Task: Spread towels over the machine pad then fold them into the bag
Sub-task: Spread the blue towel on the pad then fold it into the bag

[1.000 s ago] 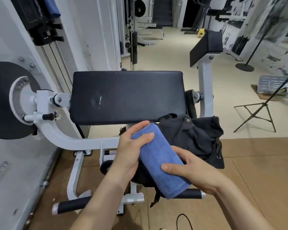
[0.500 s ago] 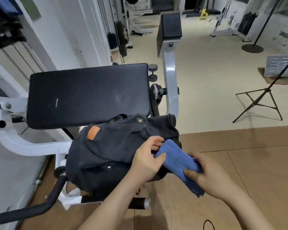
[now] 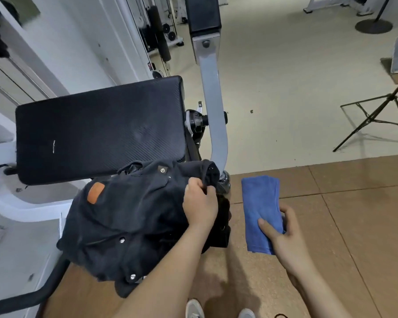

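Note:
A dark navy bag [image 3: 124, 221] with an orange patch lies slumped against the machine, just below the black machine pad [image 3: 101, 131]. My left hand [image 3: 200, 203] pinches the bag's upper right edge beside its opening. A folded blue towel [image 3: 261, 210] hangs to the right of the bag, over the brown floor. My right hand [image 3: 283, 232] grips the towel's lower part, thumb on top. The pad's surface is bare.
The machine's grey upright arm [image 3: 213, 99] rises right behind the bag, with a black pad on top. A black foam handle [image 3: 32, 297] runs along the lower left. A tripod stand [image 3: 377, 111] is at the right. My shoes [image 3: 194, 309] show at the bottom edge.
My right hand has pulled the towel away to the right of the bag. My left hand let go of the towel and now holds the bag's edge. The view tilted further down.

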Action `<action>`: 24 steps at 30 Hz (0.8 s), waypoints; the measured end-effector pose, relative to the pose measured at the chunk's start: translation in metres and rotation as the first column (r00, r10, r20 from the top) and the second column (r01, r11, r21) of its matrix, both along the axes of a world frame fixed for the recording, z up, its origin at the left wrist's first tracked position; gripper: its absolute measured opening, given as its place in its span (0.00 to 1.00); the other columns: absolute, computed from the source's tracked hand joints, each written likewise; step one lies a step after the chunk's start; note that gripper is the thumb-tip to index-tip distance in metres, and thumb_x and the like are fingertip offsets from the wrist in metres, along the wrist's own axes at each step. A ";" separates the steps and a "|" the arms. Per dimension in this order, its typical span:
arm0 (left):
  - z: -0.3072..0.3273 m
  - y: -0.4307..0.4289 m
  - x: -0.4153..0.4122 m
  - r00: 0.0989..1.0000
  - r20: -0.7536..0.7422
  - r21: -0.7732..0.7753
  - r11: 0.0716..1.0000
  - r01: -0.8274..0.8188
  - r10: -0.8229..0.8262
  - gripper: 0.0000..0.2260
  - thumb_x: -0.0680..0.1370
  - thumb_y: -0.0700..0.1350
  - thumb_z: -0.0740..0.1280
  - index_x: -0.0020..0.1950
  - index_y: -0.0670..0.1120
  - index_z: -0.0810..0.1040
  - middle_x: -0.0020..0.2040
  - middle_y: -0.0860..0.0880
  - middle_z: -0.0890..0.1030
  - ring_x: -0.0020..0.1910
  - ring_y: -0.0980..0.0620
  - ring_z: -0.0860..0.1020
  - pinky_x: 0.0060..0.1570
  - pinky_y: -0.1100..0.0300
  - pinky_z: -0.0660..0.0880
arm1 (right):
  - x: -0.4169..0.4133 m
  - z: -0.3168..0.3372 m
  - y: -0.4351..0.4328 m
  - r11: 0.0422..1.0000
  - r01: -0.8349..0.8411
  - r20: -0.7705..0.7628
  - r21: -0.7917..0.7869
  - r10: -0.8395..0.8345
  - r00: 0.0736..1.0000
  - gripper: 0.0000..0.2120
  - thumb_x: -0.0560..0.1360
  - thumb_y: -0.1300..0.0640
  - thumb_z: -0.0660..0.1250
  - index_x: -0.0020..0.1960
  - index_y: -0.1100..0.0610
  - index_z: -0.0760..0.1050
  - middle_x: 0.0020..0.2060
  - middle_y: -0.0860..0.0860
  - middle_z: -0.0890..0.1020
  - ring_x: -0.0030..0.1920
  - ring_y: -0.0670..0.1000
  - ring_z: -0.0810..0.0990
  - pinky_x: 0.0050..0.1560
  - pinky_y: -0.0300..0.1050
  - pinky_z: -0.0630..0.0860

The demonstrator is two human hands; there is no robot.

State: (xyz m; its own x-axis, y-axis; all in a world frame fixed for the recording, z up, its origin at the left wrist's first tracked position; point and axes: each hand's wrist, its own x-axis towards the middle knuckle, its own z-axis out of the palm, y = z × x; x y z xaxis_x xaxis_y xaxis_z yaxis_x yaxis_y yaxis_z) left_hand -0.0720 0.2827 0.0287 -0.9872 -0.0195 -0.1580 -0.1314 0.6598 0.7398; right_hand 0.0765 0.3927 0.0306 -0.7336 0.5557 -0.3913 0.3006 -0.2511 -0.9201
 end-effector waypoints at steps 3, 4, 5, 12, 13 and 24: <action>0.025 -0.037 -0.007 0.972 0.235 0.439 0.889 -0.127 0.023 0.02 0.78 0.39 0.65 0.49 0.43 0.77 0.43 0.43 0.83 0.45 0.43 0.82 0.45 0.49 0.81 | -0.008 0.005 0.009 0.975 -0.073 -0.068 -0.210 0.060 0.996 0.16 0.73 0.61 0.71 0.60 0.52 0.75 0.51 0.52 0.85 0.50 0.53 0.85 0.47 0.50 0.80; 0.037 -0.048 -0.010 0.960 0.281 0.578 0.802 -0.152 -0.020 0.04 0.79 0.37 0.64 0.51 0.41 0.79 0.45 0.42 0.84 0.45 0.44 0.83 0.45 0.49 0.81 | -0.012 0.006 0.013 0.944 -0.123 -0.114 -0.306 0.092 0.989 0.19 0.71 0.61 0.72 0.61 0.53 0.76 0.52 0.54 0.85 0.51 0.54 0.85 0.46 0.48 0.80; 0.050 -0.059 -0.013 0.959 0.278 0.645 0.751 -0.143 -0.056 0.06 0.80 0.36 0.63 0.52 0.40 0.79 0.45 0.41 0.85 0.43 0.45 0.83 0.44 0.52 0.81 | -0.018 0.009 0.016 0.908 -0.187 -0.167 -0.374 0.133 0.977 0.23 0.68 0.59 0.74 0.62 0.55 0.76 0.54 0.56 0.84 0.51 0.56 0.85 0.44 0.46 0.81; 0.139 -0.087 -0.037 0.951 0.210 0.419 0.900 0.123 -0.228 0.09 0.79 0.38 0.61 0.50 0.43 0.81 0.40 0.48 0.84 0.38 0.52 0.80 0.39 0.60 0.76 | -0.085 0.033 -0.006 0.751 -0.633 -0.179 0.189 0.660 0.729 0.22 0.59 0.55 0.77 0.53 0.44 0.83 0.73 0.36 0.63 0.71 0.33 0.62 0.66 0.45 0.69; 0.149 -0.088 -0.038 0.943 0.219 0.417 0.898 0.144 -0.253 0.09 0.78 0.38 0.61 0.49 0.42 0.81 0.40 0.48 0.83 0.38 0.52 0.79 0.40 0.59 0.76 | -0.096 0.037 -0.008 0.697 -0.645 -0.120 0.313 0.703 0.701 0.20 0.60 0.52 0.75 0.52 0.42 0.82 0.74 0.36 0.61 0.73 0.36 0.60 0.68 0.49 0.67; 0.143 -0.128 -0.020 0.912 0.032 0.125 0.907 0.402 -0.409 0.27 0.65 0.45 0.78 0.62 0.58 0.74 0.52 0.55 0.78 0.48 0.60 0.78 0.52 0.64 0.76 | -0.126 0.050 -0.012 0.700 -0.480 -0.111 0.528 0.617 0.779 0.09 0.72 0.66 0.68 0.44 0.51 0.79 0.37 0.38 0.81 0.37 0.37 0.77 0.39 0.32 0.71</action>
State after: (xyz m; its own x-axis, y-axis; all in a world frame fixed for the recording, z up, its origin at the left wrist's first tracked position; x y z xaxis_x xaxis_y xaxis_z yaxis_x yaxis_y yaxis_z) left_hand -0.0923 0.1544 0.1715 -0.8957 0.4017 -0.1906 0.0862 0.5774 0.8119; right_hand -0.0493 0.3809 0.0804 -0.9960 0.0767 0.0456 -0.0169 0.3395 -0.9405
